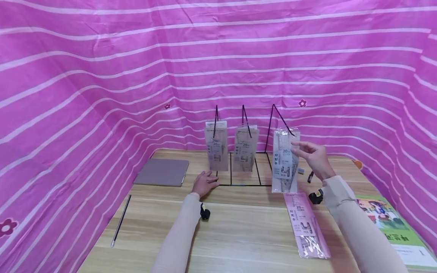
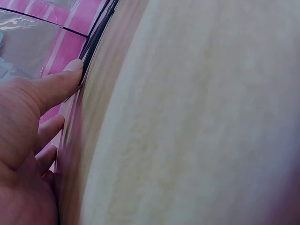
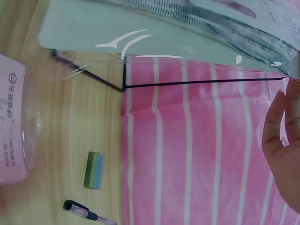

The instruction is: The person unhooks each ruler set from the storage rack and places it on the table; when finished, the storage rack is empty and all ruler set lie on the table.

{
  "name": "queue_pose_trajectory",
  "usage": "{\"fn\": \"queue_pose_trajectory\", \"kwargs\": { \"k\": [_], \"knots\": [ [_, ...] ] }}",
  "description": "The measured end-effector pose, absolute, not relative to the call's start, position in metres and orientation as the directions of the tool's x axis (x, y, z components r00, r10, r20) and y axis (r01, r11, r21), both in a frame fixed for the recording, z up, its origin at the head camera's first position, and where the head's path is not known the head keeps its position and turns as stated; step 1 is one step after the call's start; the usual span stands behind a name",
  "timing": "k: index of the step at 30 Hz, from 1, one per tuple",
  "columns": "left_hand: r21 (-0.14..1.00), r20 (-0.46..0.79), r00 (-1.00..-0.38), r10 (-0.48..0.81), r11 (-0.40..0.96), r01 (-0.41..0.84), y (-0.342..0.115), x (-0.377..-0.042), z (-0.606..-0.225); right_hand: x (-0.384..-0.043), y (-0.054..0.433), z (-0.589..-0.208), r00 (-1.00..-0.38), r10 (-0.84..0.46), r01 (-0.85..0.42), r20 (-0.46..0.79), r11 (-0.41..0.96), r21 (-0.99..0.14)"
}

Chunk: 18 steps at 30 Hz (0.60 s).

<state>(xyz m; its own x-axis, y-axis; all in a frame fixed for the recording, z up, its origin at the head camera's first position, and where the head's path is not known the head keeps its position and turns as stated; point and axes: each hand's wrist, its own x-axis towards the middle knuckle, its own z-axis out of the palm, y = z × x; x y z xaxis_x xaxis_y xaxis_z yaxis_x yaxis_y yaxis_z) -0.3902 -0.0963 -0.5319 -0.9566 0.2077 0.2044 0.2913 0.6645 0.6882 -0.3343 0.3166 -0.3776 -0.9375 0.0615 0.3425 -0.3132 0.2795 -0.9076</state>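
Where fingers [image 1: 305, 145] pinch, glossy plastic [image 1: 281, 163] hangs; wire [image 1: 283, 120] slopes.

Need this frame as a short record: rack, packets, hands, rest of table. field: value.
rack: black wire rack, three hooks
left_hook: left packet hanging
middle_hook: middle packet hanging
right_hook: right packet at its end; whether threaded unclear
left_hand: left hand touches the rack base
right_hand: right hand pinches the right packet's edge
loose_packet: pink packet flat on the table
table_left: gray flat item, slim stick
table_right: book, small block, pen
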Motion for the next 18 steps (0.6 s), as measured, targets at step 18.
{"fn": "queue_pose_trajectory", "kwargs": {
  "k": [18],
  "knots": [
    [0.711,0.192,-0.957,0.216,0.642,0.287,-0.099,-0.391,-0.533,-0.294,0.321,-0.389,-0.901,0.056,-0.409,0.431,0.22,-0.885]
  ]
}}
